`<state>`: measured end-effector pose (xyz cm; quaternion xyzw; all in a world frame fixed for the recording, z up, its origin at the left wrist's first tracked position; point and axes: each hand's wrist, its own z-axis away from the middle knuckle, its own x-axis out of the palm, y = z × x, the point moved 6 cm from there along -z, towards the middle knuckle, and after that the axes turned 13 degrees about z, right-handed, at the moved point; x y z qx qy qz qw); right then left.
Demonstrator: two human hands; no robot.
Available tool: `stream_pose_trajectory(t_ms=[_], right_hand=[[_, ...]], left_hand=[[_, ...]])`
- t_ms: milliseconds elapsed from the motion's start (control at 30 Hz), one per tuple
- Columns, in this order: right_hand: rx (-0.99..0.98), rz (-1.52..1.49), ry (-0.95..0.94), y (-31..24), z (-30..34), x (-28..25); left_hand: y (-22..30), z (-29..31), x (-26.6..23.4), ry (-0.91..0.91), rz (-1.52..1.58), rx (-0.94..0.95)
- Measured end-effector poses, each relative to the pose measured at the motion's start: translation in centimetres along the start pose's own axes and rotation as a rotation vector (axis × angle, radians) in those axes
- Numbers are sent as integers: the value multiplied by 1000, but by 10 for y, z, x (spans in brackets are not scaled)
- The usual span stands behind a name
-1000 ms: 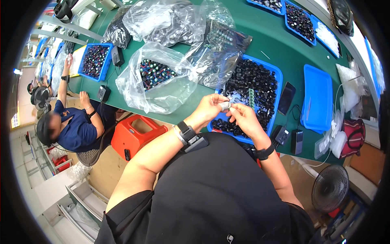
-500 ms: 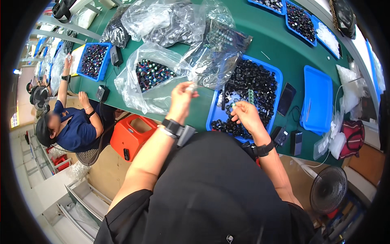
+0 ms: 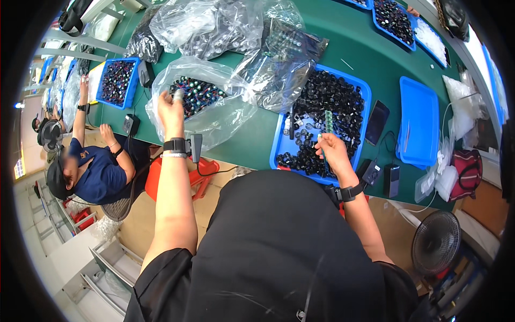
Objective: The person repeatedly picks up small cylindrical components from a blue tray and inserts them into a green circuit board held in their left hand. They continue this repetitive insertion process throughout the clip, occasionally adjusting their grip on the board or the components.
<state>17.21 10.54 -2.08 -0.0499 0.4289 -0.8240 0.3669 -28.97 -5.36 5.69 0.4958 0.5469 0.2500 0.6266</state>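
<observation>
My left hand (image 3: 171, 114) is at the mouth of a clear plastic bag (image 3: 223, 129), its fingers apart. A whitish covering or small pale thing shows at one fingertip. Beneath the fingers lie small round pale-topped parts with red and blue wires (image 3: 199, 95). My right hand (image 3: 335, 152) is closed over the near part of a blue tray (image 3: 367, 102). It pinches a small pale-green part with thin dark wires hanging below; its exact kind is unclear. Black round caps (image 3: 343, 96) and clear round pieces fill much of the tray, with a green ridged strip (image 3: 329, 121) on top.
Filled plastic bags (image 3: 214, 32) lie at the back. Right of the tray are a phone (image 3: 377, 122), an empty blue tray (image 3: 418, 121) and a dark power bank-like box (image 3: 392, 180). A co-worker (image 3: 102, 166) sits at left, beside a blue tray of wired parts (image 3: 134, 86).
My left hand has swung left from near the tray to the bag's opening. The right hand has shifted slightly right, still pinching its small part.
</observation>
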Motion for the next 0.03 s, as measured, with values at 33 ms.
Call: stream_pose_trajectory(t_ms=[33], right_hand=[[3, -3, 4, 1, 0, -1]], left_hand=[[4, -1, 7, 24, -364, 87]])
